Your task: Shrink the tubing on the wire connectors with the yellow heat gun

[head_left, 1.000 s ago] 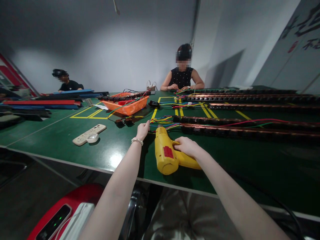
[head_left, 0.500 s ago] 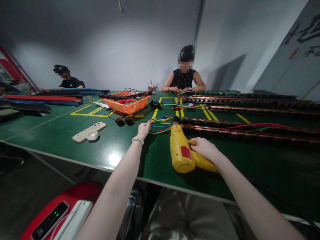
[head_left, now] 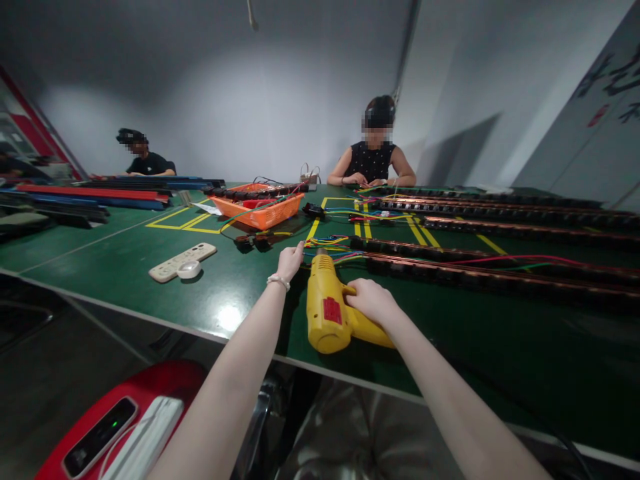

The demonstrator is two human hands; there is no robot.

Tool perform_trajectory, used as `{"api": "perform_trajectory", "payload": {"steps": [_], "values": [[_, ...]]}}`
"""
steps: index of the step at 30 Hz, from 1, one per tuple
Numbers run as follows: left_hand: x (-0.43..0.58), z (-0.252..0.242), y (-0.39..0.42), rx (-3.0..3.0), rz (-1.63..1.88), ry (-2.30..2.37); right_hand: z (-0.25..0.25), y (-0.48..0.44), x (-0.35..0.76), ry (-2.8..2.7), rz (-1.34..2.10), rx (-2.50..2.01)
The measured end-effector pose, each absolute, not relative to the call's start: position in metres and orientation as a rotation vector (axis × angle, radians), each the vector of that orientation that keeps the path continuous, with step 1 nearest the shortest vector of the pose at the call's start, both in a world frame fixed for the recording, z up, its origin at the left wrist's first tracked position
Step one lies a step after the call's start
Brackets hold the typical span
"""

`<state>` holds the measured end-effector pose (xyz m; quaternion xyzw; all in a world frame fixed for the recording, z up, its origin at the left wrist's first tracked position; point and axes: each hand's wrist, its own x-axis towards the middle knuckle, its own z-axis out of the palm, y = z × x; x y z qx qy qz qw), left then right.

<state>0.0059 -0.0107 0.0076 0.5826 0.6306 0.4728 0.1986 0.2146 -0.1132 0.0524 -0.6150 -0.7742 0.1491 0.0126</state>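
Your right hand [head_left: 373, 301] grips the yellow plastic heat gun [head_left: 325, 310]; your left hand [head_left: 290, 260] pinches coloured wires [head_left: 325, 241] just beyond its nozzle, where heat could scorch fingers.

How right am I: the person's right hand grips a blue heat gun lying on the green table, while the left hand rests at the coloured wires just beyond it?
Not quite. The head view shows the heat gun is yellow, not blue. The rest holds: the right hand grips it on the green table, while the left hand rests at the coloured wires just beyond it.
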Motion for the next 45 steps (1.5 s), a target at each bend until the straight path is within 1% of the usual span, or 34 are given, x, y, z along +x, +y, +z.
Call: {"api": "perform_trajectory", "payload": {"steps": [9,17,29,38,45], "values": [[0.001,0.006,-0.007,1.569,1.303,1.737,0.051,-0.117,0.184,-2.453,0.466,-1.846],[0.000,0.008,-0.007,1.594,1.286,1.757,0.052,-0.116,0.191,-2.444,0.543,-1.793],[0.004,0.006,-0.009,1.640,1.368,1.726,0.049,-0.116,0.227,-2.290,0.667,-1.785],[0.003,0.007,-0.010,1.613,1.362,1.723,0.045,-0.114,0.275,-2.096,0.578,-1.856],[0.003,0.006,-0.009,1.654,1.345,1.747,0.043,-0.115,0.282,-2.118,0.518,-1.808]]}}
